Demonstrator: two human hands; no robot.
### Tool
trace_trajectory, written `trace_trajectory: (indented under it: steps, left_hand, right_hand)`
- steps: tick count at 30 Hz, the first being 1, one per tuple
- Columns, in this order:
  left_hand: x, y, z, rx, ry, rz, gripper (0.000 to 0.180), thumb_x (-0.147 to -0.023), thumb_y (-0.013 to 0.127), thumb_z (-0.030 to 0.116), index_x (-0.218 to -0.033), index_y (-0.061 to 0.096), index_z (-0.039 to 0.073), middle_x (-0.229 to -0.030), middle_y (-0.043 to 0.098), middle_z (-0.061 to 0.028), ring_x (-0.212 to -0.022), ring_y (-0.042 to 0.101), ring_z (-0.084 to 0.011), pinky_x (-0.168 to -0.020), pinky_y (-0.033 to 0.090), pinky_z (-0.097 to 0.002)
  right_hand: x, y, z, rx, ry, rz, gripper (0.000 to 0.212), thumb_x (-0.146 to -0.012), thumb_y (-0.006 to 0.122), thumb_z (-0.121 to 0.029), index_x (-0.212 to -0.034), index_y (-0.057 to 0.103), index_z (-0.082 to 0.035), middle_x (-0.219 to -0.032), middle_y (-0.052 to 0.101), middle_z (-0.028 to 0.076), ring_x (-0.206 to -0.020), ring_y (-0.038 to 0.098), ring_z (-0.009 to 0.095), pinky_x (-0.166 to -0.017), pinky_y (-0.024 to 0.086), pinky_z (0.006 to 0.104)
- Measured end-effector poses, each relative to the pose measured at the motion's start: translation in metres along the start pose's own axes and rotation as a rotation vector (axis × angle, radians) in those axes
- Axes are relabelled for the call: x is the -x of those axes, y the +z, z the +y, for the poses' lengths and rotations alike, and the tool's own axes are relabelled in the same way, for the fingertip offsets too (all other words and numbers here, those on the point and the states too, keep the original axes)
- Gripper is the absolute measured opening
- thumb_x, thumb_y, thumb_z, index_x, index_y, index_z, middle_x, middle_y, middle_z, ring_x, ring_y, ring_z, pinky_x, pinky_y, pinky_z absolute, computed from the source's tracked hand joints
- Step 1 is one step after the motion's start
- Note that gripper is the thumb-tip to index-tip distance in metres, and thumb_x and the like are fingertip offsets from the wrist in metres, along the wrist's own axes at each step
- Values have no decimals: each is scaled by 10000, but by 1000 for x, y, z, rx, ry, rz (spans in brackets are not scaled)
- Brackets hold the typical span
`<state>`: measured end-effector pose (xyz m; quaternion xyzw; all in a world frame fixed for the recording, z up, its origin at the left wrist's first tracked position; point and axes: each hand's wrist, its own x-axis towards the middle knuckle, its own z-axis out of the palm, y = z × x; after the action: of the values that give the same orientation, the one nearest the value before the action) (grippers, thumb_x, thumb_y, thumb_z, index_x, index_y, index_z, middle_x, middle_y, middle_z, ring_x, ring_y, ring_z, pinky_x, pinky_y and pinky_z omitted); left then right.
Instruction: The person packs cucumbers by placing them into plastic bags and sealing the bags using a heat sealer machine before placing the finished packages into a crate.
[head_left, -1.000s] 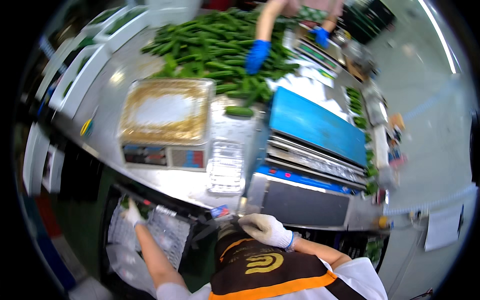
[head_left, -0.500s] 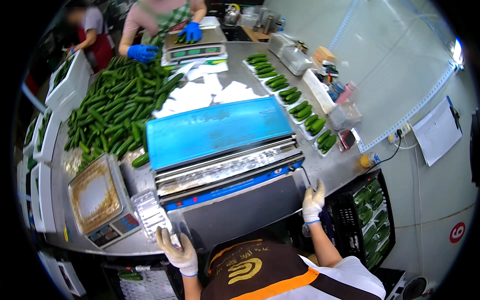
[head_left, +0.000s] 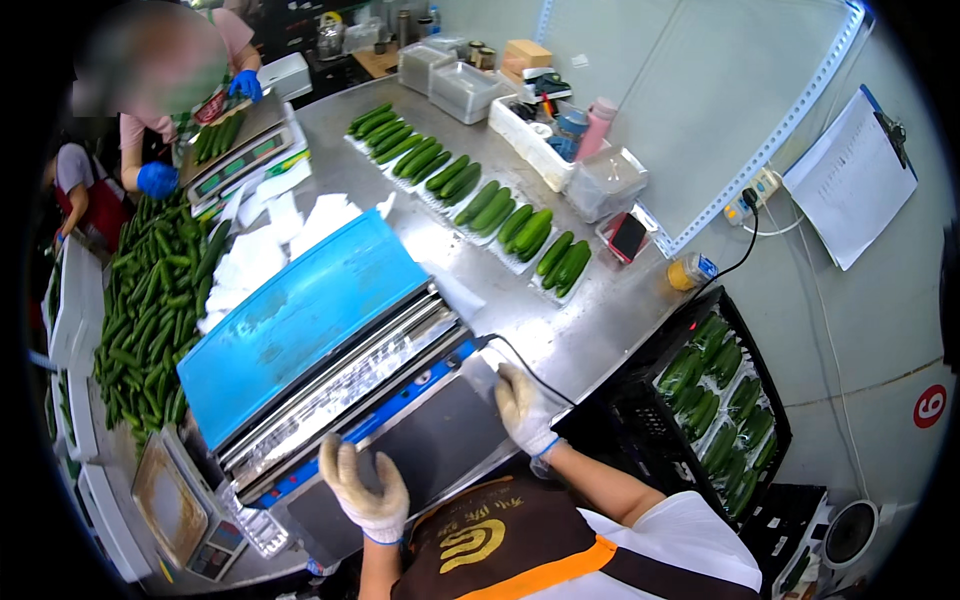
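Note:
A film-wrapping machine with a blue top cover (head_left: 310, 310), a silvery roller strip and a dark front plate (head_left: 430, 445) stands before me. My left hand (head_left: 365, 492), in a white knit glove, is over the front plate with its fingers apart, holding nothing. My right hand (head_left: 525, 410), gloved alike, is at the machine's right end, fingers stretched out beside a clear patch of film and a black cord (head_left: 530, 368). Beyond the machine, trays of cucumbers (head_left: 490, 208) run in a slanting row across the steel table.
Loose cucumbers (head_left: 150, 310) are heaped at the left, behind a stained scale (head_left: 170, 500). A blue-gloved co-worker holds cucumbers over another scale (head_left: 240, 165). To my right is a black crate (head_left: 640, 400) of wrapped cucumbers. Plastic tubs (head_left: 465, 92) and a phone (head_left: 628, 237) line the table's back edge.
My view has swung to the right, so the table and machine appear turned and further left. My left hand has moved from the machine's left end in over the front plate.

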<state>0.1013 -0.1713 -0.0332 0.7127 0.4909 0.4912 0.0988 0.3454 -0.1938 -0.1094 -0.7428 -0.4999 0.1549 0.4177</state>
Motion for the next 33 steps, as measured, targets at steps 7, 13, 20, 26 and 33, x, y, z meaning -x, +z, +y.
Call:
trace_trajectory:
  steps: [7,13,20,26,33]
  left_hand:
    - [-30,88,67,325,-121,-394,475,-741,614,-79,-1195,498,-6,-1288,456,-192,-1137,520,-259,-882,476,-312]
    - [-34,216,78,749,-808,-748,497,-826,623,85,-1288,467,-14,-1179,571,-161,-1080,569,-209,-889,487,-304]
    - [-24,342,52,495,-894,-566,735,-814,664,365,-1403,360,48,-1271,459,-281,-1147,489,-378,-973,406,-414]
    - [-16,352,63,234,-719,-576,722,-781,682,463,-1339,454,68,-1227,437,-308,-1123,466,-443,-969,403,-443]
    - [-31,335,80,207,-732,-617,725,-768,637,566,-1285,512,73,-1208,459,-320,-1100,484,-448,-957,411,-461]
  right_hand:
    - [-170,-119,58,-144,139,214,363,-909,557,-215,-1187,557,19,-1106,624,210,-1033,607,272,-890,465,345]
    - [-278,-114,195,159,244,-63,557,-840,591,-414,-1229,557,-17,-1163,613,211,-1098,588,313,-941,436,352]
    - [-245,-93,182,46,189,-267,558,-848,590,-437,-1206,563,-11,-1131,621,221,-1065,602,320,-923,447,354]
    - [-194,-100,167,128,237,-216,528,-871,553,-445,-1195,571,-28,-1195,561,252,-1135,533,363,-959,424,391]
    - [-182,-118,134,173,241,-123,417,-910,535,-379,-1093,622,-15,-1018,642,241,-998,609,364,-875,461,407]
